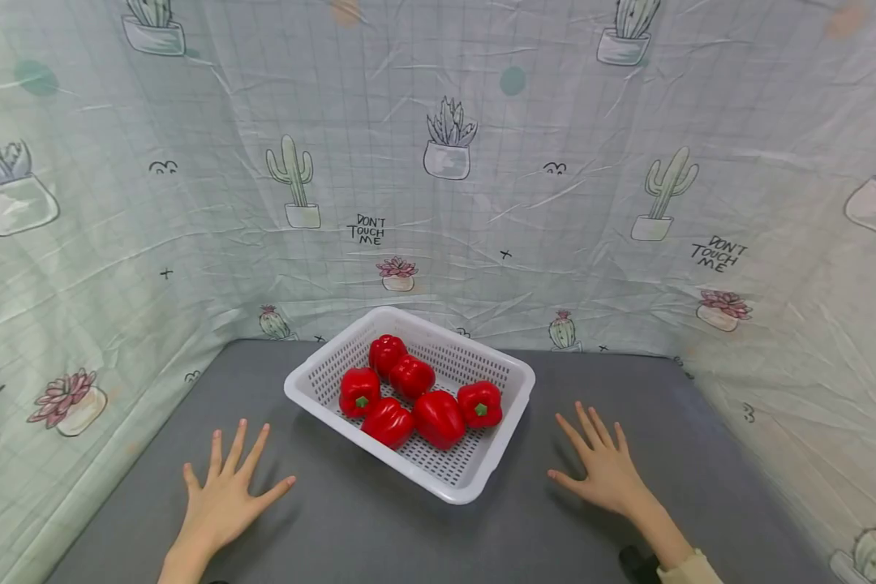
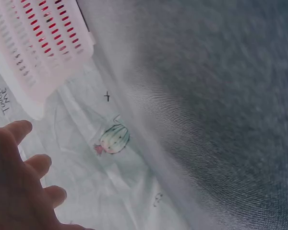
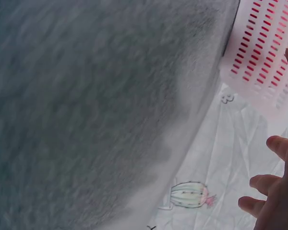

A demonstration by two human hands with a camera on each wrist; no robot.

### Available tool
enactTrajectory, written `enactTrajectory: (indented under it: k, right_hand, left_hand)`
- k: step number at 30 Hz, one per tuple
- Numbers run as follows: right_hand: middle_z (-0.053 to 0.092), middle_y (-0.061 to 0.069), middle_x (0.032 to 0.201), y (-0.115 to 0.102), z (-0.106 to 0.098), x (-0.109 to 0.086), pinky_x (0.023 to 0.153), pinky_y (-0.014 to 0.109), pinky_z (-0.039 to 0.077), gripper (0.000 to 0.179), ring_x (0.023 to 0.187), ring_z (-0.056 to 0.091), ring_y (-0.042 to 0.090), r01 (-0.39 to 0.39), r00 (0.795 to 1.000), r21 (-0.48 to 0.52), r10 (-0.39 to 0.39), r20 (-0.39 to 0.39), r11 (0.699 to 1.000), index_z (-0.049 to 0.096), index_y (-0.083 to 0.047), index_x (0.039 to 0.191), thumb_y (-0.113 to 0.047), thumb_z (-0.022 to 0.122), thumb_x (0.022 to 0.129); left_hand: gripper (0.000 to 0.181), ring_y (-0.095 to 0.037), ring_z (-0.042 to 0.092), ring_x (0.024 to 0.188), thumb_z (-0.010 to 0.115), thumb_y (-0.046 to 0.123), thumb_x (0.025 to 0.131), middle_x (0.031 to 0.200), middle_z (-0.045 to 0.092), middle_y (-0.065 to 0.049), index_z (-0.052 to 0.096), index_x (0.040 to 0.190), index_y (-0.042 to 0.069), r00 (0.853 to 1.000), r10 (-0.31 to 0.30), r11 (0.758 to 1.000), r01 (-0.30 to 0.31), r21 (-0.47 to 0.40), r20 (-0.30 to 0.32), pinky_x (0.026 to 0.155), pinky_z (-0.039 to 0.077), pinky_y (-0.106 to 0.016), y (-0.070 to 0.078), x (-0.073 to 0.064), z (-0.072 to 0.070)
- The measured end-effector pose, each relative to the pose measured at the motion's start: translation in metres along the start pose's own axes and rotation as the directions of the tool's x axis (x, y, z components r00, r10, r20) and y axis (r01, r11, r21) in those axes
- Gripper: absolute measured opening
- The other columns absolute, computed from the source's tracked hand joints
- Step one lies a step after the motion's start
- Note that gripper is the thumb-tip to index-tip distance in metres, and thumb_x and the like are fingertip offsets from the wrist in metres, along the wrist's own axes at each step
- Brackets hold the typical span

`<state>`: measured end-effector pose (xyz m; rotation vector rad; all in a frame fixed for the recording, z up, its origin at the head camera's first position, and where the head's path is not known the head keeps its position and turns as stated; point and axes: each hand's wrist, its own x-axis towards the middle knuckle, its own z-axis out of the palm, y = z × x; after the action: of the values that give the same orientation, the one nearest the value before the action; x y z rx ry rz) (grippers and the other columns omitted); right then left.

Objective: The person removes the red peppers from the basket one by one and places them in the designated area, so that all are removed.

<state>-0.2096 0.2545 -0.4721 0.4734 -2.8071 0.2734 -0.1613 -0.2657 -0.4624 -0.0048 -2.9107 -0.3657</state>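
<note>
In the head view a white slotted plastic basket sits at an angle on the grey table. Several shiny red bell peppers lie inside it, among them a large one near the middle and one with a green stem end at the right. My left hand is spread with straight fingers, to the left of the basket and apart from it. On the other side my right hand is spread too, touching neither basket nor peppers. Both wrist views show fingertips and the basket's slotted wall.
The grey table carries the basket near its back edge. A pale curtain printed with potted cacti hangs behind and along both sides. A dark strap or band shows by the right wrist.
</note>
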Motion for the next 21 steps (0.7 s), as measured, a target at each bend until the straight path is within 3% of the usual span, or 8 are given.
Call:
enactTrajectory:
  k: [11,21]
  right_hand:
    - [0.014,0.01,0.15,-0.015,-0.008,0.002,0.1,0.064,0.01,0.086,0.138,0.013,0.031,0.02,1.0,0.032,-0.019,-0.018,0.999,0.021,-0.03,0.142,-0.057,0.062,0.071]
    - [0.018,0.009,0.15,-0.037,-0.022,0.005,0.099,0.064,0.013,0.085,0.138,0.014,0.026,0.054,0.996,0.059,-0.05,-0.075,0.997,0.029,-0.023,0.14,-0.053,0.066,0.07]
  left_hand:
    - [0.092,-0.038,-0.018,0.134,0.051,0.065,0.075,0.152,-0.007,-0.006,0.0,0.144,0.032,1.0,0.005,1.0,-0.005,-0.017,-0.008,0.086,-0.002,-0.078,0.019,-0.007,-0.012]
    - [0.093,-0.037,-0.015,0.136,0.049,0.071,0.072,0.152,0.001,-0.007,0.005,0.144,0.032,0.999,0.025,1.0,-0.025,-0.007,-0.024,0.09,-0.003,-0.076,0.043,-0.008,-0.022]
